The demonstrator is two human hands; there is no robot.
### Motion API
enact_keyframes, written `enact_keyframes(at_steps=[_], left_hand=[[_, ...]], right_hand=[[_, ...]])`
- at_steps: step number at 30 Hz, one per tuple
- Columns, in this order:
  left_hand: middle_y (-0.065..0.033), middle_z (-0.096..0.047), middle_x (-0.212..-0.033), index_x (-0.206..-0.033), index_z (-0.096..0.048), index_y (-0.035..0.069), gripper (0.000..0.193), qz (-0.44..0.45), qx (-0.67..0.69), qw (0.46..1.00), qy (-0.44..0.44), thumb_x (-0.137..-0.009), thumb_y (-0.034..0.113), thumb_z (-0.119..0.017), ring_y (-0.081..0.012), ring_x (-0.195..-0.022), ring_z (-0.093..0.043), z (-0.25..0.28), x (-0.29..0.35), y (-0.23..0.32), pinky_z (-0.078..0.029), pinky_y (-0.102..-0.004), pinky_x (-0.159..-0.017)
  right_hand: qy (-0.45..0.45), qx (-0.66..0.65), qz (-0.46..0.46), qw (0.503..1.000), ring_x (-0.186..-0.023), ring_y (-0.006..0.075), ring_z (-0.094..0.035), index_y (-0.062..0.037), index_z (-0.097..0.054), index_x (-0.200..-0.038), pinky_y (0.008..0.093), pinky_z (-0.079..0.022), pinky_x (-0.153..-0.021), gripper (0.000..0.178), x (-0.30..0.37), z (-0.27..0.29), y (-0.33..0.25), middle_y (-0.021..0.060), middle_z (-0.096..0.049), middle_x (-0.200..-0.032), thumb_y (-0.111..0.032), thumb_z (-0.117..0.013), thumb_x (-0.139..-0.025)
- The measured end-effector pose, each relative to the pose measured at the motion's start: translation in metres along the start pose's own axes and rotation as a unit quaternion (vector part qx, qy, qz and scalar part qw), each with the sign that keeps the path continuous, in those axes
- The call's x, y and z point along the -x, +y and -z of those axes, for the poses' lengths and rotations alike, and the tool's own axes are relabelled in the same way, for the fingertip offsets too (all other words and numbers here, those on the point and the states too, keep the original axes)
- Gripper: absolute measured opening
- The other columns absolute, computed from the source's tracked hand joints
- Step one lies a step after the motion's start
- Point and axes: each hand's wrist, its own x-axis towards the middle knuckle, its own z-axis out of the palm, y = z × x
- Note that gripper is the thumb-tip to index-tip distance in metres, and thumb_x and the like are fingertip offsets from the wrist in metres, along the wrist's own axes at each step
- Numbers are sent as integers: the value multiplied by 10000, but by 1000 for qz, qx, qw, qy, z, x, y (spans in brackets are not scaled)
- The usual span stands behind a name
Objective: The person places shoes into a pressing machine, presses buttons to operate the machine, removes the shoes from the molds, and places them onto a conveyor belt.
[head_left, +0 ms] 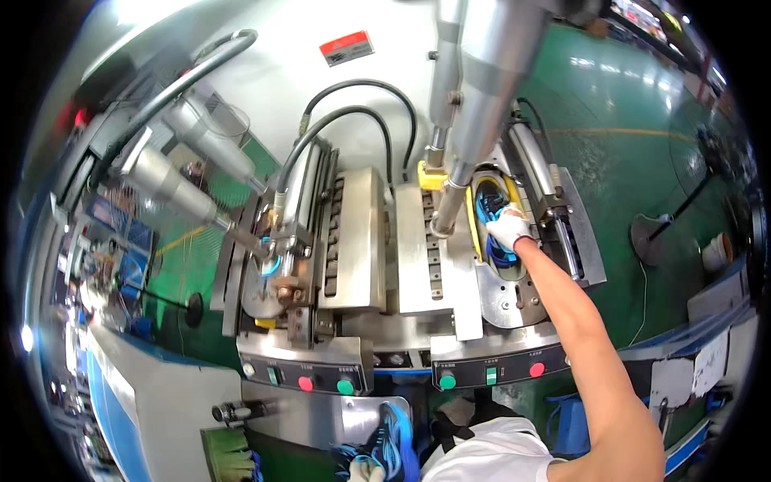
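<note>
My right hand point(507, 228), in a white glove, reaches to the right-hand station of a metal press. Its fingers are closed on a blue and black shoe point(487, 198) lying lengthwise between yellow side pads point(512, 189); the hand hides the shoe's middle. Low in the picture, near my body, my left hand point(367, 471) also wears a pale glove and grips another blue and black shoe point(392, 440), partly cut off by the lower edge. A thick metal cylinder point(482, 104) comes down just left of the right-hand station.
Control panels with green and red buttons point(447, 380) line the press's front. The left-hand station point(269, 293) has its own cylinders point(173, 181). Black hoses point(361, 84) arch behind. A stand fan point(646, 239) is on the green floor at right.
</note>
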Motion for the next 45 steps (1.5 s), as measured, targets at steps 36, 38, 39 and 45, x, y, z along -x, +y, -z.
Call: enact_keyframes(at_steps=[36, 38, 39, 45], left_hand=[[-266, -572, -1355, -1465, -365, 13, 877, 131, 222, 950, 177, -744, 250, -804, -439, -1220, -583, -42, -105, -237, -453, -472, -1070], [-283, -602, -1316, -1414, -421, -57, 884, 117, 215, 958, 149, -741, 349, -826, -428, -1200, -611, -5, -102, -242, -468, -466, -1054], [-302, -598, -1319, -1386, -441, -117, 926, 113, 189, 973, 77, -743, 426, -827, -417, -1206, -618, 6, -108, -232, -470, -459, -1053], [-329, -589, -1318, -1432, -394, -110, 1038, -30, -28, 998, -54, -721, 493, -849, -436, -1227, -595, -26, -72, -164, -469, -452, -1058]], right_hand=[[-319, 22, 203, 926, -1018, 416, -690, 21, -621, -1231, 474, -534, -927, 696, 591, -282, -170, 269, -709, -1089, -511, -735, -796], [-341, 52, 103, 933, -1055, 419, -691, 149, -651, -1117, 459, -531, -953, 834, 577, -247, -180, 319, -707, -1067, -598, -755, -763], [-316, -43, 72, 945, -895, 345, -733, 145, -685, -956, 426, -571, -834, 786, 555, -248, -147, 246, -738, -922, -596, -803, -722], [-273, -296, -147, 903, -535, 144, -578, 41, -693, -790, 332, -457, -492, 514, 587, -138, -40, 58, -625, -626, -434, -884, -735]])
